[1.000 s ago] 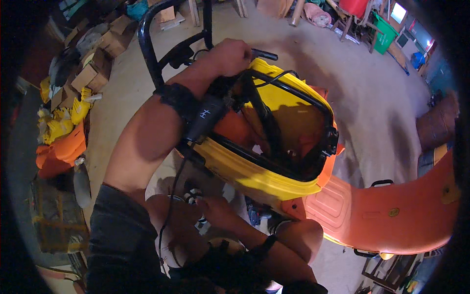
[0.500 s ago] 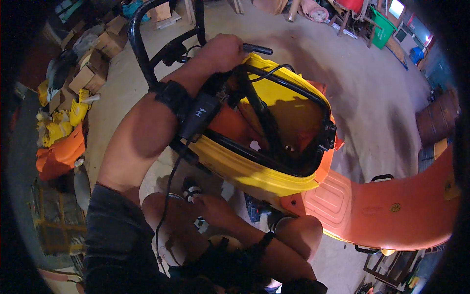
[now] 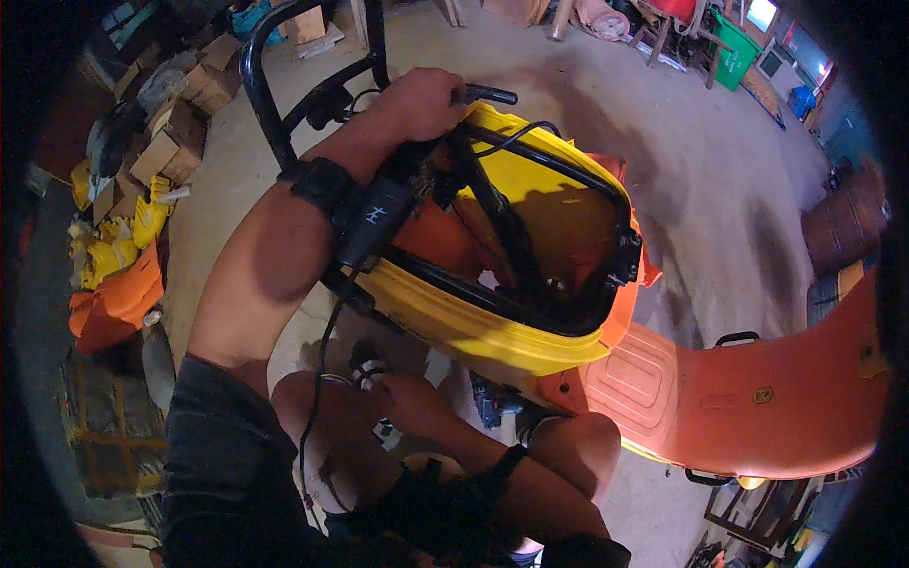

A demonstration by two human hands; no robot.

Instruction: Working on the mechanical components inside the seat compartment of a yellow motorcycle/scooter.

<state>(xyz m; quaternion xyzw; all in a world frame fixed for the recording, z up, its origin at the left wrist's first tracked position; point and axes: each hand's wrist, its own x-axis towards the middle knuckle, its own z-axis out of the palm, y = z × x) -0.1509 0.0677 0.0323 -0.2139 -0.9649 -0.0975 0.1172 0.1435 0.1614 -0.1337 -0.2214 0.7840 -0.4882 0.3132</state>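
My left hand (image 3: 428, 102) reaches over the near side of a yellow plastic body shell (image 3: 473, 331) with a black metal frame. Its fingers are closed around a black handlebar (image 3: 492, 95), whose end sticks out to the right. Below the left forearm sits a black box with a cable (image 3: 374, 222), beside the shell. Low between my knees, my right hand (image 3: 398, 396) is closed in shadow next to a sandalled foot (image 3: 366, 367); I cannot make out what is in its fingers. An orange moulded seat (image 3: 634, 379) joins the shell on the right.
Cardboard boxes (image 3: 170, 142), yellow pieces (image 3: 114, 248) and an orange plastic part (image 3: 118, 298) lie along the left. A green bin (image 3: 732, 55) stands at the far right. Under the shell's near edge is a dark tool-like object (image 3: 486, 402). A rusty drum (image 3: 843, 222) lies at right.
The whole view has shifted very slightly, so the shell and floor items sit a little further left. Both hands keep their places on and near the same things.
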